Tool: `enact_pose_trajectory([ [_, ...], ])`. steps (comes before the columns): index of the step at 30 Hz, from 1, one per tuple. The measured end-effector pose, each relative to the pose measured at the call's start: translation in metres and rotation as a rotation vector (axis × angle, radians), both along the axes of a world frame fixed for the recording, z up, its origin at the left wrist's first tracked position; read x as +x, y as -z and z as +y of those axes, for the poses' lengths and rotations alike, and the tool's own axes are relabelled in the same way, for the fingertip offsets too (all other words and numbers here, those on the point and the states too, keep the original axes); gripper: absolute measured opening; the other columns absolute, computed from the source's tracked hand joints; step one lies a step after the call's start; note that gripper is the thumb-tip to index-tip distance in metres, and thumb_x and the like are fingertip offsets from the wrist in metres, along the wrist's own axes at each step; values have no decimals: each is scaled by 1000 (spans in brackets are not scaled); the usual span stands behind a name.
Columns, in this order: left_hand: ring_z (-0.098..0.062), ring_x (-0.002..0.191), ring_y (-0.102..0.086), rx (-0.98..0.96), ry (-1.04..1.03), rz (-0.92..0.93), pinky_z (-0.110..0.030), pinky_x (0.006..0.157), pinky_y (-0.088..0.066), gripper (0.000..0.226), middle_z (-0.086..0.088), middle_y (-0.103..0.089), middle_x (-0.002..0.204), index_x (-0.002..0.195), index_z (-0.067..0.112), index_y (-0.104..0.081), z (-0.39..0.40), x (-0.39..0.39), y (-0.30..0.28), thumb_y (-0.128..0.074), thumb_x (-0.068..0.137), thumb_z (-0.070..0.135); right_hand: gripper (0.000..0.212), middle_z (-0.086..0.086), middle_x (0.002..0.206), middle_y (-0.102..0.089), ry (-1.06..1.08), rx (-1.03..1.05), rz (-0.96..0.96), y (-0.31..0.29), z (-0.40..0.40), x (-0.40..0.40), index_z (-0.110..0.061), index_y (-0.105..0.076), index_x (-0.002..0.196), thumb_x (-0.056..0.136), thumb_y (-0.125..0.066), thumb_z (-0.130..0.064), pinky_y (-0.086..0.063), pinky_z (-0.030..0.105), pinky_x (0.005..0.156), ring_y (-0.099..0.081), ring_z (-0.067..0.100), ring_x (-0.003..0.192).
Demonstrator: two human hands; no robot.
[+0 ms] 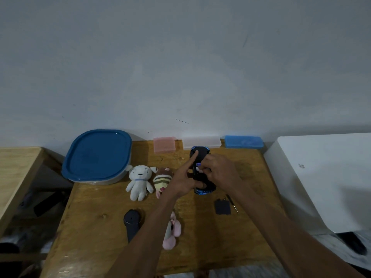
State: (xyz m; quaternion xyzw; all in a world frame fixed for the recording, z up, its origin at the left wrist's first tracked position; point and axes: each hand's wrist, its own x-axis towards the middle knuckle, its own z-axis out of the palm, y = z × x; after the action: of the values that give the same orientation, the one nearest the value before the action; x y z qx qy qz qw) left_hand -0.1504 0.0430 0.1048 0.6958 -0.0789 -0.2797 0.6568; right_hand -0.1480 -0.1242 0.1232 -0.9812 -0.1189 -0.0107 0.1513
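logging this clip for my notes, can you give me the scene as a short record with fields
work: toy car, black with blue trim, lying on the table
left: left hand presses a straight index finger on the car's far end
right: right hand has fingertips curled on a small purple and white part at the car's middle
beside car: dark cover and screwdriver
toys: white plush, striped plush, pink plush
other: blue-lidded container, black round object
back edge: pink box, clear box, blue box
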Motion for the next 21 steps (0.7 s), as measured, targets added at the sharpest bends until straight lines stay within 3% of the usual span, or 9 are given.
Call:
enact_pose_trajectory([
  [3, -8, 111, -58, 17, -19, -20, -35, 91, -59, 108, 18, -47, 132, 156, 37, -28, -2, 1, -2, -76, 75, -15, 7, 8, 91, -64, 8, 54, 11, -1, -2, 1, -14, -69, 92, 90, -63, -12, -45, 39, 67, -60, 28, 81],
  [6, -3, 106, -62, 3, -19, -28, -30, 87, -59, 107, 15, -52, 131, 156, 38, -29, 0, 2, -3, -75, 75, -16, 10, 4, 91, -60, -33, 63, 10, -10, -3, 0, -15, -69, 93, 91, -59, -13, -43, 35, 72, -54, 21, 84],
  [10, -13, 107, -65, -30, -41, -11, -37, 84, -61, 109, 14, -54, 132, 156, 37, -27, 2, 3, -4, -75, 75, -17, 13, -1, 96, -60, 35, 268, 125, -25, -2, -2, -18, -64, 100, 93, -54, -15, -44, 28, 79, -50, 9, 86],
  [13, -27, 111, -65, -46, -58, 7, -46, 86, -60, 110, 6, -55, 136, 156, 40, -28, 3, 4, -6, -76, 74, -17, 19, 0, 97, -61, 173, 534, 216, -25, 0, -1, -15, -62, 106, 98, -46, -9, -45, 31, 84, -53, 11, 88],
  [15, -29, 111, -66, -41, -59, 14, -46, 84, -61, 111, 5, -55, 137, 155, 40, -28, 4, 4, -6, -77, 73, -16, 23, 0, 98, -61, 230, 623, 220, -23, 3, -1, -18, -61, 110, 99, -45, -6, -47, 34, 85, -55, 13, 89],
  [19, -30, 108, -68, -19, -80, 12, -46, 83, -62, 112, 8, -55, 133, 156, 40, -27, 6, 2, -3, -78, 73, -16, 32, -6, 99, -66, 304, 861, 171, -27, 6, -9, -39, -58, 98, 96, -59, -7, -51, 29, 87, -60, 4, 87],
  [21, -30, 106, -69, -20, -87, 17, -47, 81, -62, 113, 9, -56, 131, 156, 41, -27, 7, 1, -2, -77, 73, -17, 26, -6, 99, -69, 355, 964, 164, -29, 7, -14, -38, -61, 95, 94, -66, -13, -52, 26, 86, -63, 2, 87],
])
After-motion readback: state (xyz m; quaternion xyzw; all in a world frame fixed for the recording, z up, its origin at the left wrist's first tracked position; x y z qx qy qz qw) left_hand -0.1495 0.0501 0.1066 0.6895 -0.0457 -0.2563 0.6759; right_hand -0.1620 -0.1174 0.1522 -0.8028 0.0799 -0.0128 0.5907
